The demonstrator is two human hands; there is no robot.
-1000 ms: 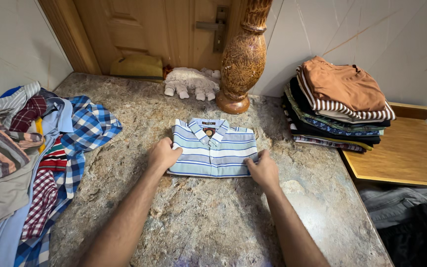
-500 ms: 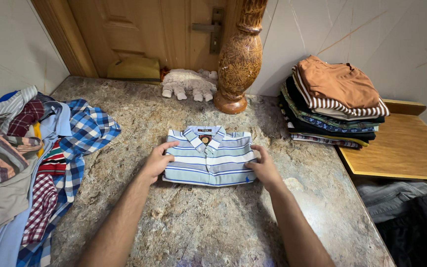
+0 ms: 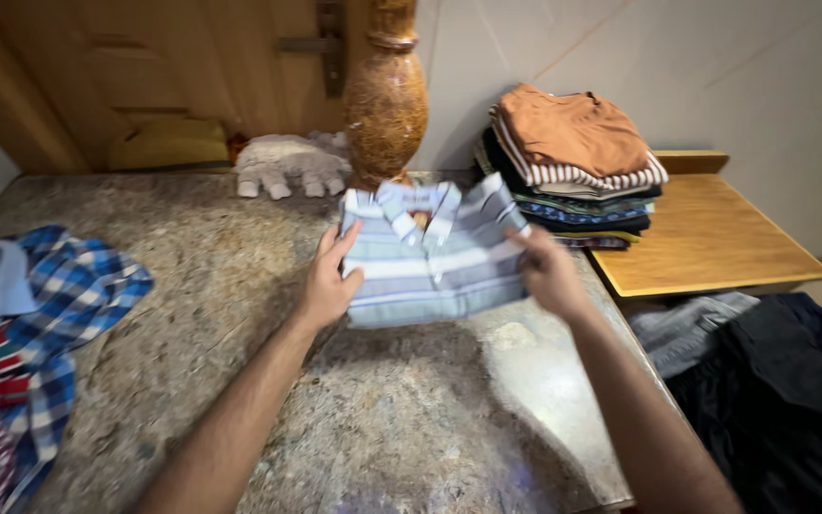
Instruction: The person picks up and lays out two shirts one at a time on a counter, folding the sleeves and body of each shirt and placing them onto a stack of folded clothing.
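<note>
Hands grip a folded pale blue and white striped collared shirt (image 3: 435, 252) between them; the left hand (image 3: 328, 283) clamps its left edge, the right hand (image 3: 546, 273) its right edge. Shirt is raised above the speckled stone counter (image 3: 382, 419); beyond it, a stack of folded clothes (image 3: 573, 162) sits near a carved wooden post (image 3: 385, 95).

A mottled stone table (image 3: 192, 314) runs to a wooden door (image 3: 173, 67) at the back. Pale tiled walls (image 3: 715, 67) rise on the right, above a lower wooden shelf (image 3: 706, 243). A carved wooden post (image 3: 384, 95) stands at the table's far edge.
</note>
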